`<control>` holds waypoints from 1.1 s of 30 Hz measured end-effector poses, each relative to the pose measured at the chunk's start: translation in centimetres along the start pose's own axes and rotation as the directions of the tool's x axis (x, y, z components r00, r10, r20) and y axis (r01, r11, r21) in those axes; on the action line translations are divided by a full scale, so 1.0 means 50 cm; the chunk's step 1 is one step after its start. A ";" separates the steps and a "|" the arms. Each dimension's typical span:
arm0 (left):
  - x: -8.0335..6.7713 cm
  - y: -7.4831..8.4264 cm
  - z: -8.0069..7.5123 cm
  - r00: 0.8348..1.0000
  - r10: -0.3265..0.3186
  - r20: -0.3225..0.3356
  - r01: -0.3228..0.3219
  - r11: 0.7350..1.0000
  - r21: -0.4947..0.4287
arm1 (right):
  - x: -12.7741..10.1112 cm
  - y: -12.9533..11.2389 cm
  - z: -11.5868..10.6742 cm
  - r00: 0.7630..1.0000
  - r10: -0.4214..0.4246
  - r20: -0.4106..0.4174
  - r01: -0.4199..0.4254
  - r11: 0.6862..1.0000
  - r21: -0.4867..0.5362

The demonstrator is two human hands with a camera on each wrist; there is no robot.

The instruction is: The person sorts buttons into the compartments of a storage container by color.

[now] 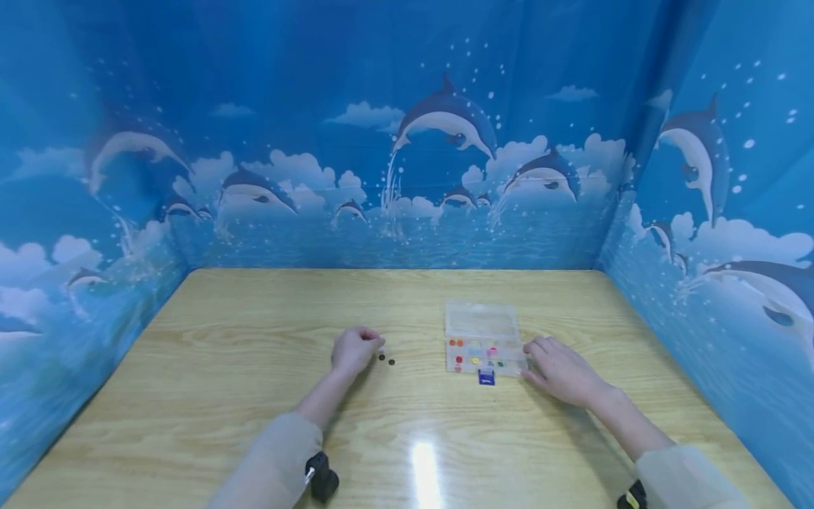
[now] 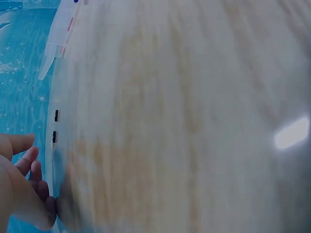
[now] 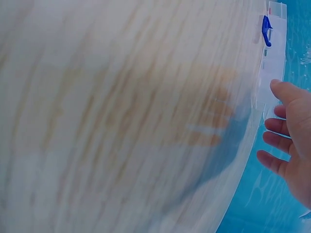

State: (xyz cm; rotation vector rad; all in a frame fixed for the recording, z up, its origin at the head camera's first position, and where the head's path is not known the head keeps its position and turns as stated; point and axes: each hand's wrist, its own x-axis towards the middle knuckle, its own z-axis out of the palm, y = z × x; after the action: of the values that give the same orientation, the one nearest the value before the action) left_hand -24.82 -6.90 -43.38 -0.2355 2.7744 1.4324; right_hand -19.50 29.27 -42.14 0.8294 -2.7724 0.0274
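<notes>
Sleeved forearms reach out over the pale wooden bench (image 1: 254, 332). Clear plastic compartment box (image 1: 485, 339), lid open, already holds coloured beads in several cells; two small dark beads (image 1: 386, 360) lie loose on the bench, seemingly unsorted. Left hand (image 1: 355, 349) rests just beside them, fingers curled, nothing visibly held. Right hand (image 1: 559, 369) lies flat, fingers relaxed, touching the box's right edge.

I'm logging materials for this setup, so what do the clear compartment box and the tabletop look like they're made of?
The clear compartment box looks like thin transparent plastic: the coloured pieces inside and the table show through it, and its blue latch looks like plastic too. The light wooden tabletop shows wood grain with a glossy finish, given the lamp glare; whether it is solid wood or laminate cannot be told.
</notes>
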 end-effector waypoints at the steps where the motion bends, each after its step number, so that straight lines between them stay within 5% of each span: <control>1: 0.000 0.000 0.001 1.000 0.005 -0.012 -0.005 1.000 0.019 | 0.000 0.000 0.000 1.000 -0.001 0.001 0.001 1.000 -0.001; 33: 0.005 -0.008 0.016 0.999 0.026 -0.045 -0.015 0.974 0.228 | -0.002 -0.004 -0.004 1.000 0.016 0.011 -0.016 1.000 0.001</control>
State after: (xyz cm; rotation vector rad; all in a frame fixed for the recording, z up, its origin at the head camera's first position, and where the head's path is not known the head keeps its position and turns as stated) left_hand -25.08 -6.53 -44.17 -0.2396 2.9546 1.1117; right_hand -19.28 29.18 -41.96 0.8095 -2.7898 0.0279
